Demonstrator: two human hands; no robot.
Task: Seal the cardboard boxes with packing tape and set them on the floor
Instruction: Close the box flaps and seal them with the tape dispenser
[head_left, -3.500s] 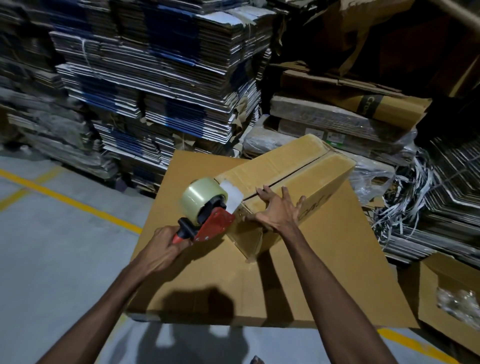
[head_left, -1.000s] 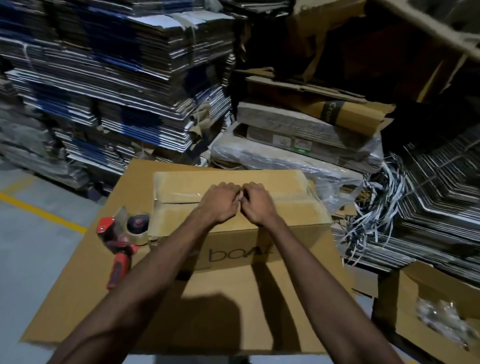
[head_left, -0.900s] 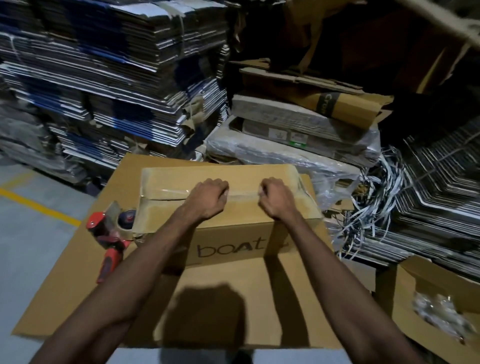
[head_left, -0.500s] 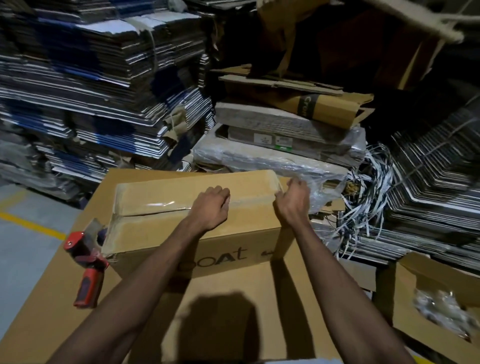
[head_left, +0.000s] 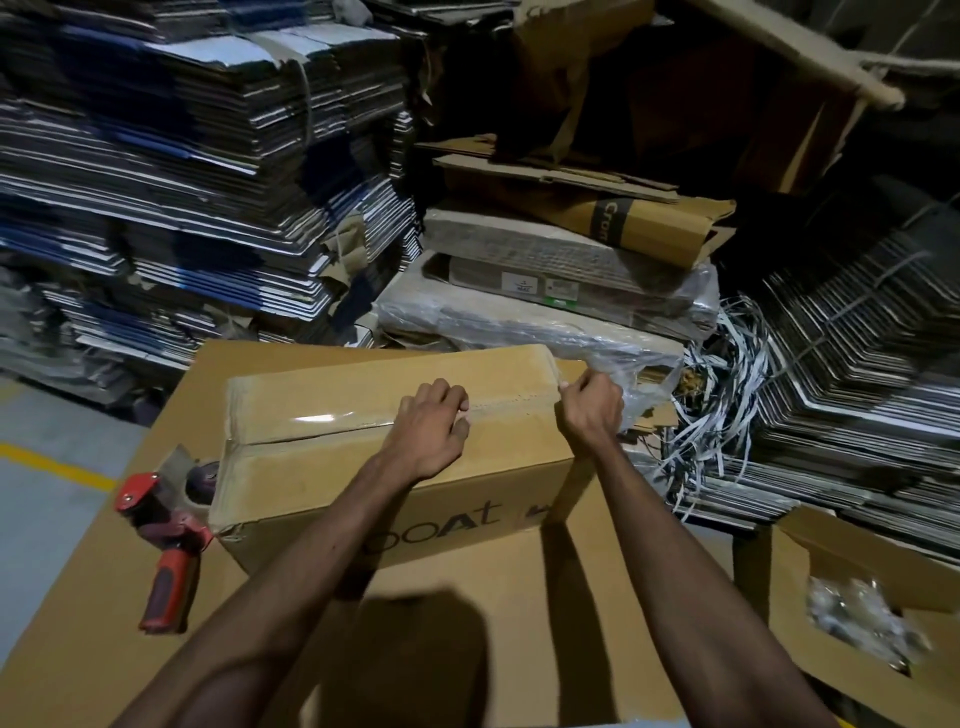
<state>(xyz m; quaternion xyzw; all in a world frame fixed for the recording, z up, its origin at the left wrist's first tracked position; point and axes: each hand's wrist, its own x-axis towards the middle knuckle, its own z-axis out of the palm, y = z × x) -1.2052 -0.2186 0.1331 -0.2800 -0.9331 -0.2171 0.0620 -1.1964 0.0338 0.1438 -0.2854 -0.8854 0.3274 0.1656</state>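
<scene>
Tall stacks of flattened cartons (head_left: 197, 171) fill the left background. Just right of them, plastic-wrapped bundles (head_left: 524, 317) carry a folded brown carton (head_left: 639, 223). A tangle of white strapping (head_left: 722, 395) lies beside more flattened stacks (head_left: 852, 364). At lower right, an open box (head_left: 872, 608) holds clear plastic bags (head_left: 857, 618).

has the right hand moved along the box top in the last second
Yes. The right hand slid rightward along the taped seam, away from the left hand, to the right end of the box.
</scene>
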